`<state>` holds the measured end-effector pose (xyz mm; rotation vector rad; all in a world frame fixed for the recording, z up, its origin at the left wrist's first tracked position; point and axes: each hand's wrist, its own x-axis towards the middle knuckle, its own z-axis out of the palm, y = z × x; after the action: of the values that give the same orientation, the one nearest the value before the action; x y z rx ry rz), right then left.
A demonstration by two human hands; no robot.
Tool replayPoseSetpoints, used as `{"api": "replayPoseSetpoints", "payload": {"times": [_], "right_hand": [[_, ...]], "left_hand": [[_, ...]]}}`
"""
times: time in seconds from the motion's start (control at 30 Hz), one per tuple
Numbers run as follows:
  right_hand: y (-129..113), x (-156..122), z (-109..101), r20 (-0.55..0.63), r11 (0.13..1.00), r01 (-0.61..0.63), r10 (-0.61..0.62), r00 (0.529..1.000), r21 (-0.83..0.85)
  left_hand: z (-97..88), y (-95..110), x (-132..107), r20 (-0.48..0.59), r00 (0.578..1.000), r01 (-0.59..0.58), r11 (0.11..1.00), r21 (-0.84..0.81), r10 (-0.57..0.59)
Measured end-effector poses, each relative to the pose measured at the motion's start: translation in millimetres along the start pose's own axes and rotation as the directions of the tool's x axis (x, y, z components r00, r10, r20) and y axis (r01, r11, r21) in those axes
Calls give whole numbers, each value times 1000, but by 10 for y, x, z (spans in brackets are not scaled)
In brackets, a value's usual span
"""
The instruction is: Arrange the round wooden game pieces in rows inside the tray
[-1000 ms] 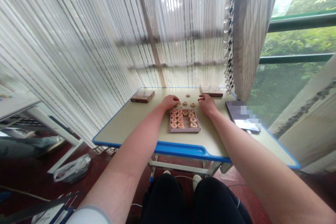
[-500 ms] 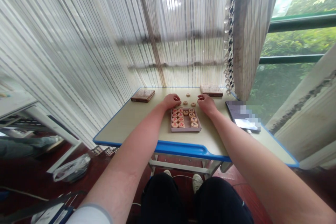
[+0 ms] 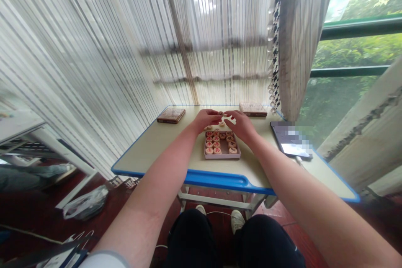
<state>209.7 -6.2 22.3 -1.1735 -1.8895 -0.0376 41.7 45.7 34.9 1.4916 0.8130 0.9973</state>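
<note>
Just beyond a shallow box (image 3: 223, 157) of round xiangqi pieces, my two hands are close together over the desk. My left hand (image 3: 206, 120) pinches a xiangqi piece (image 3: 221, 114) at its fingertips. Facing it, my right hand (image 3: 241, 124) has thumb and fingers apart, with its fingertips beside that piece. A loose piece (image 3: 221, 124) lies on the desk between the hands, and another loose piece (image 3: 209, 127) is under my left hand. Red-marked pieces (image 3: 216, 144) fill the box's left columns; dark-marked pieces (image 3: 232, 144) line its right and back, around a bare gap.
Closed flat boxes, one at the back left (image 3: 171, 115) and one at the back right (image 3: 253, 109), lie on the desk (image 3: 163, 146). A tablet-like device (image 3: 287, 136) with a cable lies at the right. Striped curtains (image 3: 220, 71) hang behind the desk.
My hands have come together over the loose pieces. My left hand has moved right and now holds up a piece; my right hand has moved left, its fingers reaching towards it.
</note>
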Motion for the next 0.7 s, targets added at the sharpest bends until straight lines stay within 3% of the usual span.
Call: {"api": "replayPoseSetpoints", "payload": {"times": [0.23, 0.4, 0.57, 0.63, 0.7], "right_hand": [[-10, 12, 5, -27, 999, -40, 41, 999, 14], [-76, 7, -10, -8, 998, -58, 58, 998, -8], [-137, 8, -77, -48, 994, -90, 87, 995, -66], [-139, 17, -109, -56, 989, -123, 118, 991, -80], [-130, 23, -132, -10, 987, -139, 139, 990, -80]], "left_hand": [[11, 113, -108, 101, 993, 60, 998, 9, -61], [22, 168, -149, 68, 991, 111, 989, 94, -118], [32, 178, -144, 94, 992, 77, 992, 103, -87], [6, 142, -111, 68, 996, 54, 995, 87, -60], [-50, 79, -61, -37, 999, 24, 996, 88, -20]]}}
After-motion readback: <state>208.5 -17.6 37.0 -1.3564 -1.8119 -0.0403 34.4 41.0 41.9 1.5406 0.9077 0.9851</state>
